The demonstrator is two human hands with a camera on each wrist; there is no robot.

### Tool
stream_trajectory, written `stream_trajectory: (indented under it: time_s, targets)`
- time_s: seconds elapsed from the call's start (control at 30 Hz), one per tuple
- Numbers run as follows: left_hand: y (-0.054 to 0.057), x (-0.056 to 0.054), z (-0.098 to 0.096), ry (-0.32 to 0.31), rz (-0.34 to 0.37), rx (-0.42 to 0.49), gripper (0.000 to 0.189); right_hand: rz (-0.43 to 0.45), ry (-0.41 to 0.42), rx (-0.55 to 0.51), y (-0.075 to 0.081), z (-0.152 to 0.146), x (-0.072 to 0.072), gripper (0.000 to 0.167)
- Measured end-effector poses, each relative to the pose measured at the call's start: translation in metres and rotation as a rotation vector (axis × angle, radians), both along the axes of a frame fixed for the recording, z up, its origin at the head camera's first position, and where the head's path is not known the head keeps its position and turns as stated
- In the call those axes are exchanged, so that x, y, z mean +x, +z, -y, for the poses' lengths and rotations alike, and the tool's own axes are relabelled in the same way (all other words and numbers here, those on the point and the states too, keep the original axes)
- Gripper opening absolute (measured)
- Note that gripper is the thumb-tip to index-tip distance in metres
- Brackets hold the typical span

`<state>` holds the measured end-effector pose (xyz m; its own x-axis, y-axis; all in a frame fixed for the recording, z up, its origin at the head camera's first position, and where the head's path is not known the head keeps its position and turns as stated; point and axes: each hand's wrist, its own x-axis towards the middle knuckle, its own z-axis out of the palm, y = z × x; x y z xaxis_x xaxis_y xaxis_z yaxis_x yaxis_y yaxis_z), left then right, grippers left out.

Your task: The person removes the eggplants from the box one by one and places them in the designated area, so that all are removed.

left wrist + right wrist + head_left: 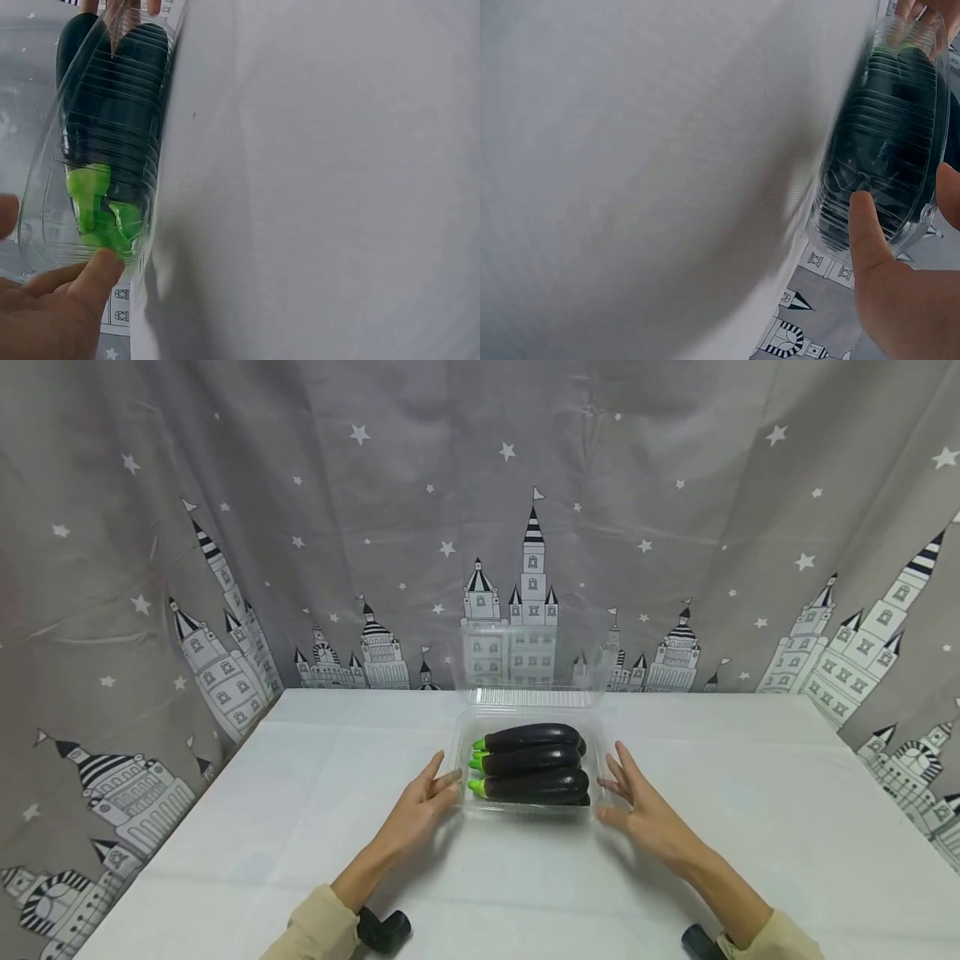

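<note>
A clear plastic clamshell box (517, 811) stands on the table with its transparent lid (534, 697) raised at the back. Several dark eggplants (532, 785) lie side by side in it, their green stem ends toward the left. My left hand (422, 810) is at the box's left side, fingers extended along the wall. At the opposite side my right hand (647, 808) has its fingers spread, the fingertips right at the wall. In the left wrist view a fingertip of the left hand (71, 304) overlaps the stem end of the box; the right wrist view shows an extended right thumb (868, 232) against the ribbed side.
A white cloth covers the table (330, 777). Behind it hangs a grey curtain (405, 468) printed with castles and stars. Dark wrist-worn devices (384, 932) sit below the beige sleeves (318, 927).
</note>
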<state>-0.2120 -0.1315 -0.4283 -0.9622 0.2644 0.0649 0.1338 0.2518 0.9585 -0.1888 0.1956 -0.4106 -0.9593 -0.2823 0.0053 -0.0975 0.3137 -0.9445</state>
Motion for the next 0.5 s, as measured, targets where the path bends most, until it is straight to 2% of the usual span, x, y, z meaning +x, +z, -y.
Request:
stream_trajectory:
  time_s: [0.17,0.5]
  targets:
    - [-0.0005,-0.0016,-0.0004,-0.018,-0.001,-0.054,0.075,0.011,-0.014,0.012,0.0008,0.0008,-0.0013,0.096]
    - [-0.0025,-0.0018,0.0009,-0.026,-0.012,-0.047,0.077,0.003,-0.006,0.033,-0.0017,0.0002,-0.0012,0.088]
